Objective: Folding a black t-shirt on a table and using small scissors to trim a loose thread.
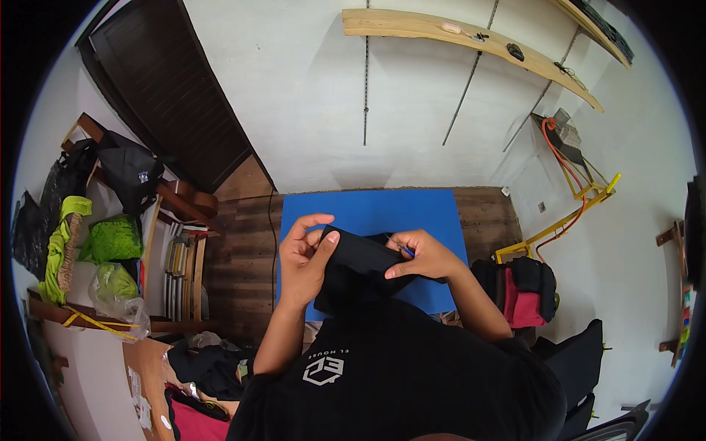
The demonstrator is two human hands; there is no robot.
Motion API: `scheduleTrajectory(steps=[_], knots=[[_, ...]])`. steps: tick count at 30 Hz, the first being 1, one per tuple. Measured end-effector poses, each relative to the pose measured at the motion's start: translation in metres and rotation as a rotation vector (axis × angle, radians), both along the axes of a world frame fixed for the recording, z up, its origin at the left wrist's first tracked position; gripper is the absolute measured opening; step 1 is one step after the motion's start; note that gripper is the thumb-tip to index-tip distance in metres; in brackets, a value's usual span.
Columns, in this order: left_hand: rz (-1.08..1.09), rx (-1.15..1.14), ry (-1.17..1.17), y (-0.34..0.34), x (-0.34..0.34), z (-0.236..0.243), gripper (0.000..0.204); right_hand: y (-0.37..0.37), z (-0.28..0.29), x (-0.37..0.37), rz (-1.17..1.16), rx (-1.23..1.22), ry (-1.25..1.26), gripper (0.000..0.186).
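A piece of black cloth (pixel 360 259) is held up in front of my chest, over the blue tabletop (pixel 346 206). My left hand (pixel 303 257) pinches its upper left edge, thumb on the near side and index finger stretched away. At the cloth's right side, my right hand (pixel 423 256) is closed around a small blue-handled tool (pixel 407 251). Its tip and exact kind are hidden by the fingers and the fabric. The right fingertips are close against the cloth. Whether they also grip it, I cannot tell.
Left, a rack holds black bags (pixel 129 165) and bright green cloth (pixel 114 239). Black and red garments (pixel 198 411) lie on a wooden surface at lower left. Right stand a yellow metal frame (pixel 544 231) and a black-and-red pile (pixel 526 294). A wooden shelf (pixel 426 26) hangs on the far wall.
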State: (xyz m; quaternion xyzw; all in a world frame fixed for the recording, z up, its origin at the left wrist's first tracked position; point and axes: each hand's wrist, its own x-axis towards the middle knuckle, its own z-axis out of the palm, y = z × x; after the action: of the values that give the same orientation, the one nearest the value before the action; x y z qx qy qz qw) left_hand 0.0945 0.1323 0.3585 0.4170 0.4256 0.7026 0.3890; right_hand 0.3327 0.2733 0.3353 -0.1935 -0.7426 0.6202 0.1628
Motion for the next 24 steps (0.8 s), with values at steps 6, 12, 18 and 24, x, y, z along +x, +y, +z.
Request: scheduleTrajectory(steps=[6,12,18,24], knots=[[0.135,-0.031,0.062,-0.005,-0.008,-0.001,0.024,-0.004,-0.037,0.013,-0.204,0.025,0.023,0.027],[0.241,-0.015,0.143,-0.009,-0.013,0.002,0.022,-0.007,-0.028,0.015,-0.207,0.217,0.097,0.028],[0.400,0.100,0.128,-0.009,-0.023,0.004,0.023,-0.004,-0.056,0.020,-0.098,0.279,0.096,0.023],[0.379,0.043,0.158,-0.008,-0.027,-0.012,0.022,0.028,-0.070,0.043,-0.310,0.321,-0.137,0.033]])
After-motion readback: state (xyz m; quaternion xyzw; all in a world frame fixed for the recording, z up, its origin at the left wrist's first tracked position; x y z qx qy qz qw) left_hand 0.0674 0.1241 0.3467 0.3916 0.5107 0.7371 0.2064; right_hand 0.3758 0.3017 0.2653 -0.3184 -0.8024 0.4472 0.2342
